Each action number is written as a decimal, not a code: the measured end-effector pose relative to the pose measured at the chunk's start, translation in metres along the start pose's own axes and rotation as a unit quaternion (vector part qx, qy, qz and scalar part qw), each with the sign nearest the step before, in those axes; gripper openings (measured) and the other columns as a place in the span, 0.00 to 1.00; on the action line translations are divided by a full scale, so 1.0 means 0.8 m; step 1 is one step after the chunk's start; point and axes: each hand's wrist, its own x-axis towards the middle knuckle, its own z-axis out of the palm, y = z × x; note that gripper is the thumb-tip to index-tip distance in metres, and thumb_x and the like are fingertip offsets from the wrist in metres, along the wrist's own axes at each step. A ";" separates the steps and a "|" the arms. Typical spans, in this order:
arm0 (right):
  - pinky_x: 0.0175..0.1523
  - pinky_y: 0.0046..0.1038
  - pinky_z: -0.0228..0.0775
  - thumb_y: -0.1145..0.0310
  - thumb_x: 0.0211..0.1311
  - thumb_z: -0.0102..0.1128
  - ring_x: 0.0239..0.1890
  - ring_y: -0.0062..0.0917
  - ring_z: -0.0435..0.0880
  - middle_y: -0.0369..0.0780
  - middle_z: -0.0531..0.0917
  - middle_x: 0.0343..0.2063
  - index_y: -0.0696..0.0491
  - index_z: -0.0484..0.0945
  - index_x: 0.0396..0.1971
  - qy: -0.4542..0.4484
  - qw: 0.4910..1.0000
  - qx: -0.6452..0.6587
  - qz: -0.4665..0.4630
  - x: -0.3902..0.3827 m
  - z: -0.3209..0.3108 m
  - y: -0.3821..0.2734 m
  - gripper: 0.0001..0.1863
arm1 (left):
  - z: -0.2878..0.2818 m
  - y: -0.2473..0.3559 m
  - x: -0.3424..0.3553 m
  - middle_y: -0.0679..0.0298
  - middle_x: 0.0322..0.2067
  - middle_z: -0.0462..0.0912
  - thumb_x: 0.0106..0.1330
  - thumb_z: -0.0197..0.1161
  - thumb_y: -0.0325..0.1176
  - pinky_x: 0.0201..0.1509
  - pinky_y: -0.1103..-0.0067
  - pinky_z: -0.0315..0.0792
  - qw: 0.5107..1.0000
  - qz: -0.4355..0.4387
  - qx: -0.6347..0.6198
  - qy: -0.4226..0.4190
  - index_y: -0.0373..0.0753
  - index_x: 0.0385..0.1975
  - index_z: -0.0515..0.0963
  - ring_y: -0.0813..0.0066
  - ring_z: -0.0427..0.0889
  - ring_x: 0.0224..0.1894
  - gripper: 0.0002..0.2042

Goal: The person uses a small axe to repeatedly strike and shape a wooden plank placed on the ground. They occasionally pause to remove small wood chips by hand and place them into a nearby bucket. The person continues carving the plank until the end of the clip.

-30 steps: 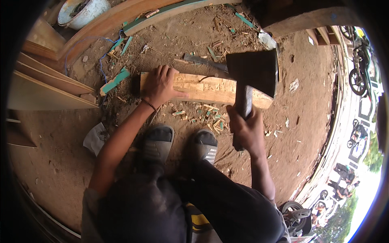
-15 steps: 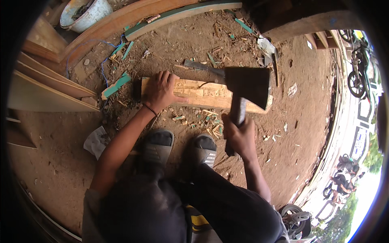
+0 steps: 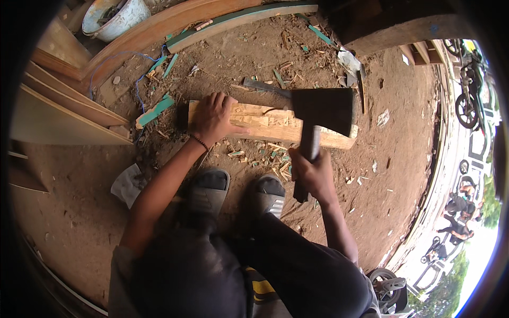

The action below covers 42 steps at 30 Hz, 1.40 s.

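A squared block of wood (image 3: 265, 121), its upper face rough and chipped, lies crosswise on the dirt in front of my feet. My left hand (image 3: 214, 117) grips its left end, fingers over the far edge and thumb stretched along the top. In my right hand (image 3: 317, 174) is a hatchet (image 3: 324, 111), held by its dark handle with the fingers wrapped round it. The broad dark head hangs over the right part of the block and hides some of it; whether it touches the wood I cannot tell. Behind the block lies a flat dark metal strip (image 3: 265, 86), partly hidden.
Wood chips (image 3: 275, 156) and green-painted splinters (image 3: 155, 111) litter the ground. Boards (image 3: 69, 114) stand at the left, near a blue cord (image 3: 139, 90) and a bucket (image 3: 114, 21). A long plank (image 3: 238, 24) lies at the back. Motorbikes (image 3: 469, 95) are off to the right.
The block and my left hand appear slightly farther right as the view shifts a little. The hatchet head stays over nearly the same place. People on the street at the right have moved.
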 end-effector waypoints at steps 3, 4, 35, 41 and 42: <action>0.20 0.21 0.64 0.68 0.66 0.61 0.13 0.16 0.73 0.33 0.75 0.12 0.54 0.76 0.24 0.022 0.991 0.071 -0.115 -0.012 -0.039 -0.013 0.11 | 0.003 0.001 -0.001 0.59 0.41 0.72 0.36 0.76 0.69 0.57 0.63 0.67 0.998 -0.032 -0.032 -0.047 0.41 0.42 0.75 0.59 0.71 0.49 0.41; 0.20 0.21 0.64 0.68 0.66 0.61 0.13 0.16 0.73 0.34 0.76 0.13 0.55 0.76 0.25 0.033 0.986 0.111 -0.119 -0.018 -0.047 -0.020 0.10 | 0.005 -0.001 0.003 0.59 0.40 0.72 0.37 0.76 0.68 0.56 0.64 0.68 0.999 -0.020 -0.013 -0.025 0.41 0.43 0.75 0.59 0.72 0.48 0.41; 0.21 0.25 0.67 0.65 0.67 0.60 0.13 0.21 0.74 0.36 0.74 0.12 0.55 0.75 0.19 -0.069 0.973 0.196 0.100 0.039 0.032 0.146 0.16 | 0.001 0.003 -0.001 0.61 0.38 0.73 0.39 0.70 0.74 0.54 0.66 0.68 1.000 -0.005 0.026 -0.008 0.42 0.44 0.77 0.62 0.74 0.46 0.43; 0.20 0.26 0.65 0.65 0.64 0.62 0.13 0.21 0.74 0.35 0.74 0.12 0.53 0.73 0.16 -0.058 0.962 0.227 0.138 0.048 0.047 0.165 0.17 | 0.003 0.003 -0.005 0.61 0.40 0.74 0.41 0.70 0.73 0.53 0.67 0.68 1.000 -0.008 0.017 -0.019 0.41 0.44 0.77 0.63 0.74 0.46 0.41; 0.21 0.27 0.66 0.63 0.64 0.62 0.13 0.22 0.74 0.37 0.74 0.12 0.54 0.74 0.16 -0.064 0.954 0.263 0.131 0.049 0.048 0.168 0.18 | 0.003 0.001 -0.005 0.61 0.40 0.74 0.42 0.71 0.72 0.53 0.67 0.69 1.000 0.000 0.004 -0.012 0.41 0.43 0.77 0.63 0.74 0.46 0.40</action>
